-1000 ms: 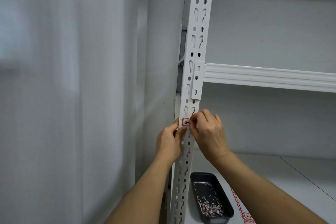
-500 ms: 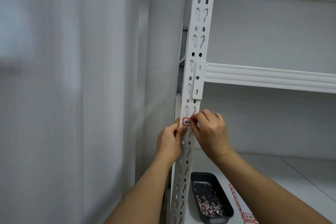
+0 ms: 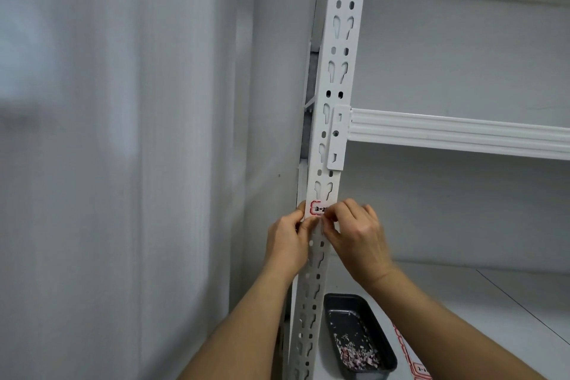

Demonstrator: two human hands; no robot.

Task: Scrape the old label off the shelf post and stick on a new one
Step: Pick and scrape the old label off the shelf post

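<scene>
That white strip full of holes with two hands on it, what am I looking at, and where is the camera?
The camera sits on a person's head and looks forward and down, so both arms reach in from the bottom of the picture. There is no machine here, only bare hands. The strip is the upright shelf post of a white metal rack; a shelf beam hooks into it. A small red-bordered label lies on the post. The left hand touches the label's left side, and the right hand has its fingers on the label's right end. Below, on the lower shelf, a dark tray holds paper scraps, and a sheet of labels lies beside it.
</scene>
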